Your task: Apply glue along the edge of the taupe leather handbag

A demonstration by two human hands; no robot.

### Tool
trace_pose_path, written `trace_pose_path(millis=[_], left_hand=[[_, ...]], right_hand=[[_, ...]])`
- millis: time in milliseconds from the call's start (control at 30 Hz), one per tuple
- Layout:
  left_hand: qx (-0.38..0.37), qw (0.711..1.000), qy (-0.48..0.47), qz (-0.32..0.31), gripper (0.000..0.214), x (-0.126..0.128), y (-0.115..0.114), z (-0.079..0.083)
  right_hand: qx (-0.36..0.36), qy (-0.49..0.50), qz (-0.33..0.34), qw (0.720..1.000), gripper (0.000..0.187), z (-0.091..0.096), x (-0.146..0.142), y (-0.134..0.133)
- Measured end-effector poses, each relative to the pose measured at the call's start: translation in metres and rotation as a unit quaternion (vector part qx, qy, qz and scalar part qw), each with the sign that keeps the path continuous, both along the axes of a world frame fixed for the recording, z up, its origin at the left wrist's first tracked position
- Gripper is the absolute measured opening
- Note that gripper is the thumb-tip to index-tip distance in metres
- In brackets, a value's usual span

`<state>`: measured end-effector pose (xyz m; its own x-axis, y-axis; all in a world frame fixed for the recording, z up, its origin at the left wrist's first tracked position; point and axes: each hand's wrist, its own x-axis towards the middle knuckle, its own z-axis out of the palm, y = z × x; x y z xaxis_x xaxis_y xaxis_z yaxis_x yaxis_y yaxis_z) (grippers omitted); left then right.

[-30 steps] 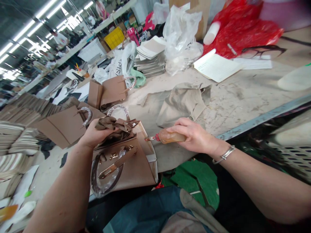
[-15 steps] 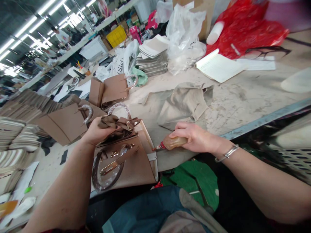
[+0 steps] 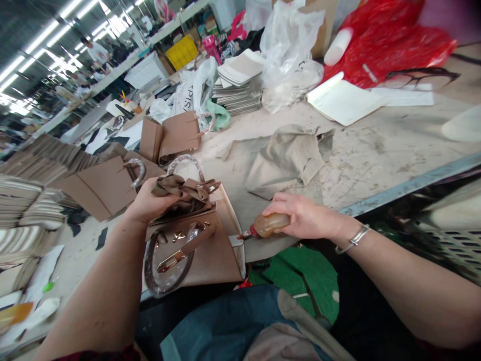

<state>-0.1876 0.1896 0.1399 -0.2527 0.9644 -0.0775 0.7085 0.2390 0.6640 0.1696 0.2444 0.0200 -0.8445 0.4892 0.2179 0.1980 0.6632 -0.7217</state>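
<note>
A tan handbag (image 3: 210,255) lies on its side near the table's front edge, its plastic-wrapped handle (image 3: 149,265) and gold buckle strap on top. My left hand (image 3: 152,200) is closed on the bag's brown cloth lining (image 3: 191,198), bunched at the opening. In my right hand (image 3: 296,213) is a squeeze bottle (image 3: 272,224) of amber liquid, tilted with its red nozzle pointing left. The nozzle tip is at the bag's pale open side edge, by a small white tab (image 3: 236,241). Whether the tip touches cannot be made out.
More tan bags (image 3: 99,188) stand behind and to the left, beside stacked panels (image 3: 28,200). A grey cloth (image 3: 283,160) lies beyond my right hand. Farther back are a paper stack (image 3: 238,90), a notepad (image 3: 343,103), eyeglasses (image 3: 421,77) and a red plastic bag (image 3: 398,45).
The bottle's nozzle has moved slightly down along the bag's side edge, toward the white tab. My left hand keeps its hold on the lining.
</note>
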Motion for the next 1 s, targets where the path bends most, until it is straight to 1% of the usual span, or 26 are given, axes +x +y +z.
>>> trace_pose_path(millis=[100,200,267,367,500,567,667,800,867,900,933,967,1000], left_hand=[[-0.003,1.0,-0.006,0.005,0.033,0.002,-0.001,0.002],[-0.002,1.0,-0.003,-0.001,0.031,0.004,-0.001,0.003],[-0.002,1.0,-0.004,-0.006,0.03,0.005,-0.001,0.004],[0.0,1.0,-0.003,-0.006,0.029,0.007,0.0,0.005],[0.005,1.0,0.012,-0.004,0.029,0.011,-0.001,0.007],[0.008,1.0,0.011,-0.007,0.028,0.011,-0.001,0.008],[0.009,1.0,0.003,-0.006,0.03,0.01,-0.003,0.009],[0.005,1.0,-0.001,0.001,0.028,0.007,-0.005,0.013],[0.02,1.0,-0.009,0.014,0.028,0.004,-0.007,0.016],[0.036,0.999,-0.017,0.028,0.028,0.001,-0.009,0.018],[0.058,0.997,-0.033,0.05,0.028,-0.002,-0.012,0.02],[0.084,0.991,-0.063,0.085,0.029,-0.007,-0.015,0.023],[0.112,0.98,-0.1,0.128,0.032,-0.012,-0.019,0.026]], right_hand=[[-0.003,-0.001,-0.013,1.0,0.03,0.0,0.0,0.0],[-0.027,-0.021,0.009,0.999,0.026,0.0,0.0,0.0],[-0.025,-0.018,0.007,0.999,0.027,0.001,0.0,-0.001],[-0.008,-0.009,-0.019,1.0,0.029,0.003,0.001,-0.002],[-0.024,-0.025,-0.001,0.999,0.032,0.002,0.0,-0.002],[-0.019,-0.017,-0.008,1.0,0.033,0.0,-0.001,-0.002],[-0.013,-0.009,-0.024,1.0,0.03,0.001,-0.003,-0.002],[-0.068,-0.036,0.031,0.997,0.035,0.007,0.0,0.001],[-0.102,-0.016,0.027,0.994,0.039,0.011,0.006,0.004],[-0.131,0.004,0.005,0.991,0.04,0.013,0.009,0.007],[-0.17,0.029,-0.03,0.985,0.042,0.014,0.013,0.01],[-0.22,0.057,-0.075,0.971,0.046,0.014,0.017,0.014],[-0.269,0.087,-0.129,0.95,0.052,0.014,0.021,0.019]])
